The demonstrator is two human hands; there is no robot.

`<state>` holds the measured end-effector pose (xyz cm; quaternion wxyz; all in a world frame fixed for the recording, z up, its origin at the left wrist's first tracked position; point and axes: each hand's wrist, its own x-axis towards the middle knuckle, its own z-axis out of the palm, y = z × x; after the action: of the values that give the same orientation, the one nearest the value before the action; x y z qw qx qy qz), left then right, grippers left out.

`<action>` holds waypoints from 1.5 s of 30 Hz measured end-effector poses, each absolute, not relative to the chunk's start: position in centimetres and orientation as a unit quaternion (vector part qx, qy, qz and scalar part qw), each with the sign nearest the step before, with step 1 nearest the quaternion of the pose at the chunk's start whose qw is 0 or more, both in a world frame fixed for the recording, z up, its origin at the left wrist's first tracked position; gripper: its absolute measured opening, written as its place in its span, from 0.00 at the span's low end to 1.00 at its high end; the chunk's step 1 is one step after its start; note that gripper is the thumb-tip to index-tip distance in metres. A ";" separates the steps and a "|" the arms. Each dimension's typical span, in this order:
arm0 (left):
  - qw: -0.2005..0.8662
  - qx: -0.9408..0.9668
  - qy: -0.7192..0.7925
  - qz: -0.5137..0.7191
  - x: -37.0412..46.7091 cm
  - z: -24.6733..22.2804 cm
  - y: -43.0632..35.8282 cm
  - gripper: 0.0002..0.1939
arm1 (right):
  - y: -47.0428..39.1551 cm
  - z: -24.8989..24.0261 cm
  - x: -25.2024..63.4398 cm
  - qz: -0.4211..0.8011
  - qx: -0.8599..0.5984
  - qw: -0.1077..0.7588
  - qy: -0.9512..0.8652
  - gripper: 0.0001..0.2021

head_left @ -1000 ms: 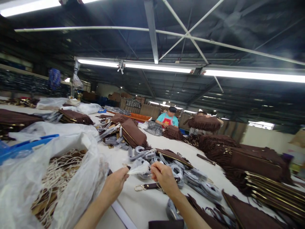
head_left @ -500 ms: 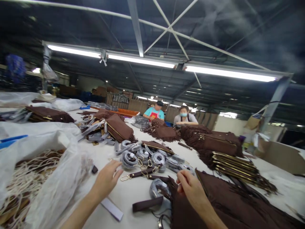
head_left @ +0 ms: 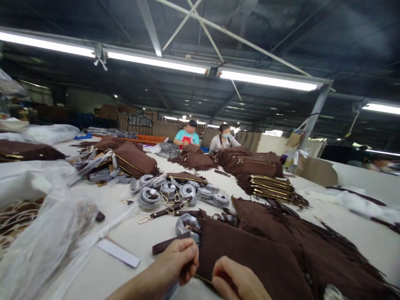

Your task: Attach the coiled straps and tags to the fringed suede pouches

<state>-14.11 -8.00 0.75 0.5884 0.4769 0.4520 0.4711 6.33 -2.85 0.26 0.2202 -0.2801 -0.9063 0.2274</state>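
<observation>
Head view: left grip (head_left: 184, 254) and right grip (head_left: 239, 278) curl narrow; contents cannot be told. Handle the flat, brown, suede-like bag (head_left: 246, 246) just beyond them without snagging fringe (head_left: 203, 216).

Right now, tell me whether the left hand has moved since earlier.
Yes, the left hand moved right, to the right end of the wide brown strap.
</observation>
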 end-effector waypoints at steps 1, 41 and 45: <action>0.578 0.496 0.466 0.450 -13.4 0.5 -8.1 0.24 | -3.0 0.7 6.5 0.235 -0.273 0.239 -0.902 0.06; -0.058 0.793 0.565 0.221 -10.7 1.4 -3.0 0.11 | -3.0 2.0 14.8 0.313 -0.394 0.199 -0.841 0.14; -0.108 0.846 0.476 0.215 -8.0 2.2 -4.2 0.10 | -1.5 3.2 15.2 0.351 -0.391 0.208 -0.825 0.15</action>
<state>-7.97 -4.17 2.24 -0.1076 0.8460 0.4760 0.2149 15.16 -1.55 3.23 0.2078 -0.3906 -0.8252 0.3511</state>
